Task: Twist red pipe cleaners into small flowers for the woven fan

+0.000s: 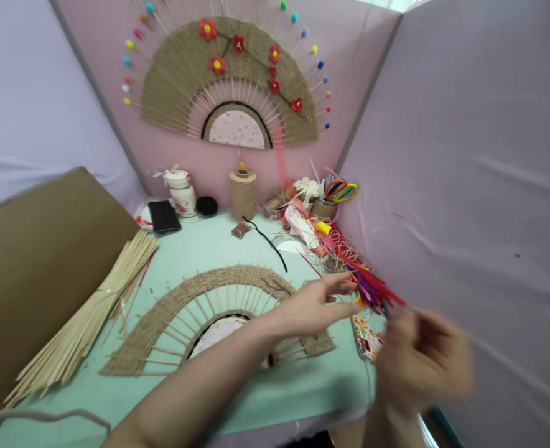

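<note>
My left hand [315, 305] reaches across the half-woven fan [158, 317], fingers stretched and apart, its tips beside a bundle of red and purple pipe cleaners [371, 286]. Whether the fingertips touch the bundle I cannot tell. To the right, my right hand [424, 358] is smeared by motion, its fingers curled into a pinch near the ends of the bundle. Something small and dark shows at its fingertips, too blurred to name. The fan lies flat on the green tablecloth, with twine woven over thin sticks; my left forearm hides part of it.
A finished fan [172, 81] with red flowers hangs on the back wall. Behind the work stand a twine spool [243, 194], a white bottle [182, 194] and scissors [343, 190] in a holder. Thin wooden sticks [83, 317] and a brown board [46, 267] lie left. A patterned phone-like object [367, 337] lies right.
</note>
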The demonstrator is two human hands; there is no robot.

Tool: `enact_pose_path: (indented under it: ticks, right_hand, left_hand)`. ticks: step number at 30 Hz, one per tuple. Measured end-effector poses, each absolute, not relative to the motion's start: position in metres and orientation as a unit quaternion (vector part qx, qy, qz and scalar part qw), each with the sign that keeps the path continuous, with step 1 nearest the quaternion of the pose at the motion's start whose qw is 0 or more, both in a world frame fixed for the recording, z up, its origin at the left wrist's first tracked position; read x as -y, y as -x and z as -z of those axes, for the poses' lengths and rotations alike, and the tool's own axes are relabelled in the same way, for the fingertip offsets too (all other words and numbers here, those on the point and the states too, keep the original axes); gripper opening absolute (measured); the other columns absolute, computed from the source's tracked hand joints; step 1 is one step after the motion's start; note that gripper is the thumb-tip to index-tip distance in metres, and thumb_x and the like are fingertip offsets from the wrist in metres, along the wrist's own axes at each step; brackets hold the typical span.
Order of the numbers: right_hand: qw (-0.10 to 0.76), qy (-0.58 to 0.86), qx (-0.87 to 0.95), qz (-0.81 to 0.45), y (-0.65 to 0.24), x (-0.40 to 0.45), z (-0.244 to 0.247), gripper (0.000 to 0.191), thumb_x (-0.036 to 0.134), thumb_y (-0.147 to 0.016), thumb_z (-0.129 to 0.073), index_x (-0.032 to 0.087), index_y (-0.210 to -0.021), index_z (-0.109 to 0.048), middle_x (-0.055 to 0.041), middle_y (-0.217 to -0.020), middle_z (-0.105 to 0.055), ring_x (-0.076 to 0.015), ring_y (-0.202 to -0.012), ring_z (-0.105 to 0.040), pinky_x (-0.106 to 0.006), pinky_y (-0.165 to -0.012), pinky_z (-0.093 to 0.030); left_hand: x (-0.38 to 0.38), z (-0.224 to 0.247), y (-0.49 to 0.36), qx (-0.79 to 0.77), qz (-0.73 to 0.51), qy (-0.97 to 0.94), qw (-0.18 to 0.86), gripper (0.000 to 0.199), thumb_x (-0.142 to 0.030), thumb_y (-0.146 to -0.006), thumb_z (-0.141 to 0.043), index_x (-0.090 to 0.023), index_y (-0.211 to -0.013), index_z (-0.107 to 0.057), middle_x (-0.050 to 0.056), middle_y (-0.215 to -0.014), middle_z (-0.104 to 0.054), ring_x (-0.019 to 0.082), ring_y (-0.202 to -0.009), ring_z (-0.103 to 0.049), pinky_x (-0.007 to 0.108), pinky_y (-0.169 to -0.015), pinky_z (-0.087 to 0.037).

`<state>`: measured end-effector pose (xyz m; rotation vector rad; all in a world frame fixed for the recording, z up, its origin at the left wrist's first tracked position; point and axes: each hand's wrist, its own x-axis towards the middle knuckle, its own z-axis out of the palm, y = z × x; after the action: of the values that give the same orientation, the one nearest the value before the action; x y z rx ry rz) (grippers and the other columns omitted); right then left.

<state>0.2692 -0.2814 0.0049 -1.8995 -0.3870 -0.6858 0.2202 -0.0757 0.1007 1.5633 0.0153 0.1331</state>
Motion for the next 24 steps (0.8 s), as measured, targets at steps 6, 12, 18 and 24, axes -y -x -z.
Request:
enact_pose_path:
  ticks: [6, 12, 18, 24]
  right_hand:
    - [0.595, 0.733, 0.329, 0.023, -0.213, 0.112, -0.05, 0.013, 0.031, -0.09, -0.053, 0.02, -0.088, -0.059, -0.0005, -0.073, -0.062, -0.0143, -0.062, -0.055, -0.027, -0.061, -0.044]
    - [0.646, 0.637, 0.377, -0.187, -0.201, 0.08, -0.036, 0.021, 0.034, -0.092, -0.05, 0.021, -0.106, -0.058, -0.0011, -0.082, -0.063, -0.0133, -0.064, -0.055, -0.026, -0.06, -0.045]
    - [0.671, 0.606, 0.396, -0.161, -0.223, 0.067, -0.04, 0.016, 0.023, -0.085, -0.062, 0.023, -0.101, -0.066, -0.0047, -0.102, -0.063, -0.0168, -0.091, -0.06, -0.029, -0.077, -0.048]
    - [0.711, 0.574, 0.359, -0.19, -0.236, 0.069, -0.019, 0.011, 0.019, -0.082, -0.063, 0.024, -0.084, -0.073, -0.0014, -0.085, -0.065, -0.0144, -0.077, -0.059, -0.029, -0.073, -0.048]
  left_hand:
    - [0.011, -0.079, -0.148, -0.285, -0.26, -0.433, 0.815, 0.028, -0.037, -0.08, -0.067, -0.012, -0.093, -0.068, 0.013, -0.093, -0.073, 0.017, -0.081, -0.067, 0.025, -0.067, -0.051]
    - [-0.037, -0.062, -0.134, -0.321, -0.338, -0.301, 0.832, 0.012, -0.022, -0.085, -0.062, -0.012, -0.078, -0.064, 0.005, -0.073, -0.069, 0.008, -0.061, -0.062, 0.016, -0.055, -0.049]
    - [-0.035, -0.045, -0.149, -0.284, -0.288, -0.295, 0.866, 0.018, -0.028, -0.078, -0.071, -0.012, -0.078, -0.065, 0.003, -0.072, -0.066, 0.008, -0.064, -0.062, 0.014, -0.054, -0.048]
    - [-0.024, -0.032, -0.148, -0.312, -0.332, -0.337, 0.824, 0.032, -0.038, -0.064, -0.081, -0.012, -0.074, -0.067, 0.0, -0.067, -0.063, 0.006, -0.062, -0.058, 0.015, -0.056, -0.046]
